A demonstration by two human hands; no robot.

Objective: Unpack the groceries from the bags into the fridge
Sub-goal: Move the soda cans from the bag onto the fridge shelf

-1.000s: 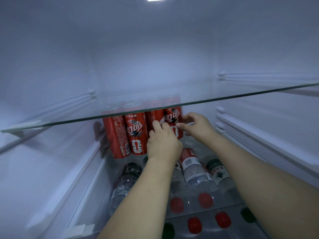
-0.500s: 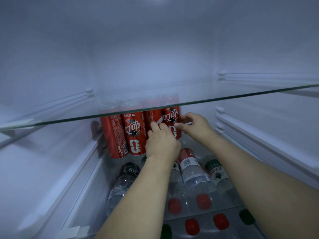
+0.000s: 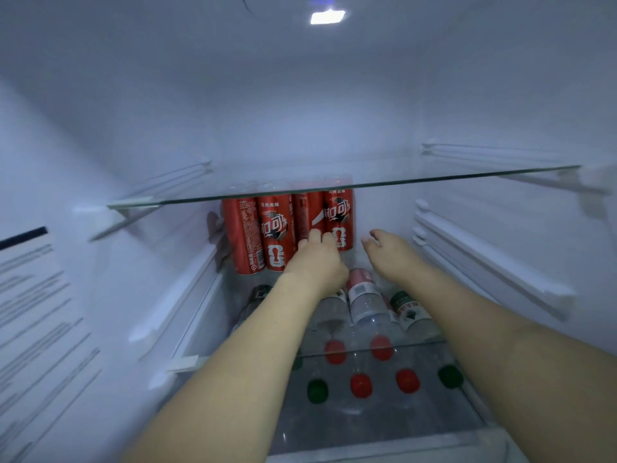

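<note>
Step in hand, by my reading: squaring up the row of red cans point(image 3: 287, 228) at the back of the fridge shelf point(image 3: 384, 426). Best done with light sideways nudges low on the cans, wrists kept above the water bottles point(image 3: 367, 305) lying in front so none roll. Left hand point(image 3: 317, 262) has fingers curled against the third can from the left, touching it; whether it truly grips, cannot tell. Right hand point(image 3: 390, 255) hangs loose and spread, holding nothing, just beside the rightmost can and apart from it. Glass shelf point(image 3: 434, 178) sits above the cans.
</note>
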